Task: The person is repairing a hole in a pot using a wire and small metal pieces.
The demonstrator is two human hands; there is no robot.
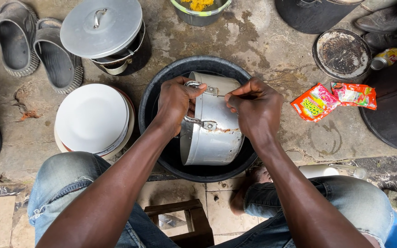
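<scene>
**Two hands on a metal pot over a black basin**

A silver metal pot (212, 126) lies tipped on its side inside a round black basin (161, 82) that sits on the concrete floor (263, 41) between the person's knees. The left hand (176, 102) is closed around the pot's upper side handle, its grip wrapped over the metal loop at the rim. The right hand (255, 106) is bunched tight, fingertips pressed against the pot's rim near the top; whether that grip encloses anything small cannot be told, as the fingers hide it.

Left of the basin stands a stack of white plates (92, 118), just beside its wall. Above the plates a dark pot with a grey metal lid (101, 26) rests, the lid sitting askew. A pair of grey rubber shoes (37, 43) lies at the far left. At the top edge a bowl holding yellow food (200, 9) shows in part. To the right lie two red and orange snack wrappers (331, 98), touching each other, and beyond them a round scorched lid (342, 53) lying flat. A small wooden stool (180, 222) shows between the person's legs, which are in blue jeans (65, 181)
</scene>
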